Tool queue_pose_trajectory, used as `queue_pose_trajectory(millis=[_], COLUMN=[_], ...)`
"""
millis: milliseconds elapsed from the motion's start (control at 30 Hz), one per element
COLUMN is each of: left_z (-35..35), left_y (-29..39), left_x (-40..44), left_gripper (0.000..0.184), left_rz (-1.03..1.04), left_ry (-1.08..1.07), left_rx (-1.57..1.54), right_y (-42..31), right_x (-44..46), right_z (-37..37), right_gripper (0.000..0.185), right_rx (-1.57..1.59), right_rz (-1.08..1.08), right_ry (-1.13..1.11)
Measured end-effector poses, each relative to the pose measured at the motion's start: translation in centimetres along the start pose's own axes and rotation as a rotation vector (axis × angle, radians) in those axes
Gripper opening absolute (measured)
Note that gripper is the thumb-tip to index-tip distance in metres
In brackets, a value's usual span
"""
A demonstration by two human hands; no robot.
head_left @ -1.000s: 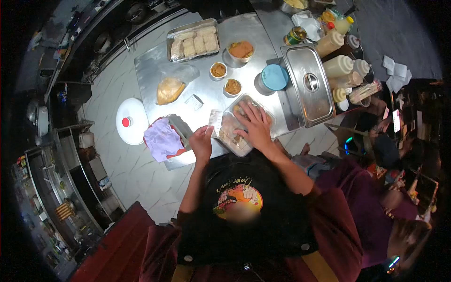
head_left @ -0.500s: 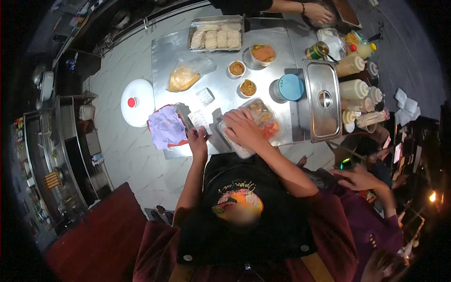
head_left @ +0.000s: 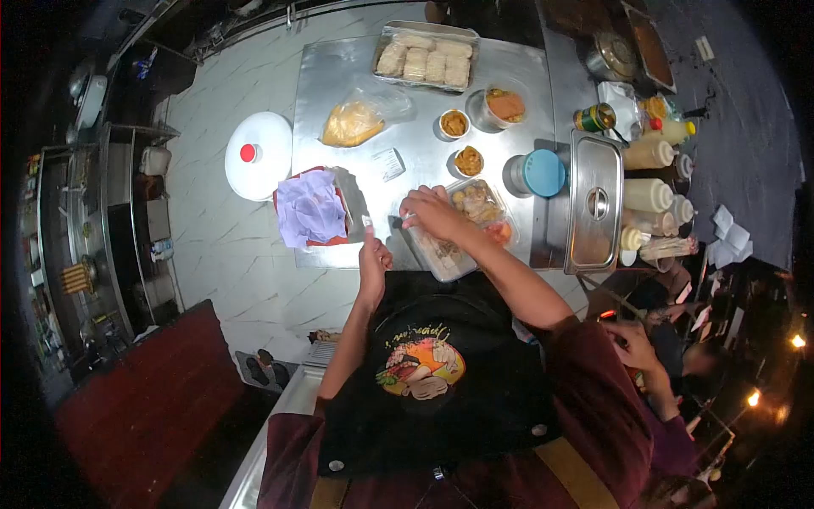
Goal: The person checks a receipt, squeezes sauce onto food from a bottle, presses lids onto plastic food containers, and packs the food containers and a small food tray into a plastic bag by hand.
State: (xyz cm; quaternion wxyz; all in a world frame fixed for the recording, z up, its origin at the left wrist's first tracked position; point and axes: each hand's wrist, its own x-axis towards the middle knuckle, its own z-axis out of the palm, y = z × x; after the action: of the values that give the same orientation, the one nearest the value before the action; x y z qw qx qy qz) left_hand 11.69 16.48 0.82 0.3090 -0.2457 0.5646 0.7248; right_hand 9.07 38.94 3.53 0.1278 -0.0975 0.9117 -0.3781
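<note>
My left hand [head_left: 373, 265] is closed, thumb pointing up, with a small white bit of a paper slip [head_left: 367, 222] showing at its tip. My right hand [head_left: 434, 214] reaches over the left side of a clear plastic food container [head_left: 449, 265], its fingers curled in a pinch. What those fingertips hold, if anything, is too small to make out. Pale food, browned pieces and some red food sit in the container's compartments. A printed slip [head_left: 388, 165] lies beyond my hands. Left of them is a red tray [head_left: 339, 236] with crumpled white paper [head_left: 309, 208] on it.
Farther back are a bag of orange-yellow food [head_left: 352, 125], a wrapped tray of pale blocks [head_left: 424, 61] and tubs of food [head_left: 454, 125]. To the right stand a blue-lidded container [head_left: 543, 173], a lidded steel pan [head_left: 596, 204] and sauce bottles [head_left: 649, 195]. Another person's hand [head_left: 632, 343] shows at right.
The slip that lay between my hands is gone from the table. My right fingers have drawn up from lying flat to curled. The other person's arm at the back has left the view.
</note>
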Motion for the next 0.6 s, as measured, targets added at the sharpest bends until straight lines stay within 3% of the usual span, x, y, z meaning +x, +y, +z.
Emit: queue_pose_trajectory(millis=[67, 167, 233, 333, 433, 600], left_z=[2.0, 3.8, 3.9, 3.4, 3.8, 4.9], left_y=[1.1, 0.0, -0.6, -1.1, -1.4, 0.2], left_x=[-0.4, 0.5, 1.1, 1.6, 2.0, 0.6], left_gripper=[0.033, 0.039, 0.032, 0.033, 0.036, 0.04], left_rz=[0.022, 0.186, 0.221, 0.227, 0.326, 0.341], left_ry=[-0.023, -0.031, -0.012, 0.001, 0.026, 0.171], left_rx=[0.148, 0.058, 0.112, 0.277, 0.215, 0.55], right_y=[0.4, 1.0, 1.8, 2.2, 1.6, 0.8], right_x=[1.0, 2.8, 4.3, 4.5, 2.9, 1.9], right_z=[-0.2, -0.2, 0.0, 1.0, 1.2, 0.1], right_gripper=[0.022, 0.019, 0.016, 0.018, 0.017, 0.018], right_rx=[-0.018, 0.009, 0.039, -0.046, -0.044, -0.034], right_rz=[0.066, 0.134, 0.164, 0.125, -0.014, -0.103], right_ry=[-0.098, -0.235, -0.373, -0.325, -0.136, -0.067])
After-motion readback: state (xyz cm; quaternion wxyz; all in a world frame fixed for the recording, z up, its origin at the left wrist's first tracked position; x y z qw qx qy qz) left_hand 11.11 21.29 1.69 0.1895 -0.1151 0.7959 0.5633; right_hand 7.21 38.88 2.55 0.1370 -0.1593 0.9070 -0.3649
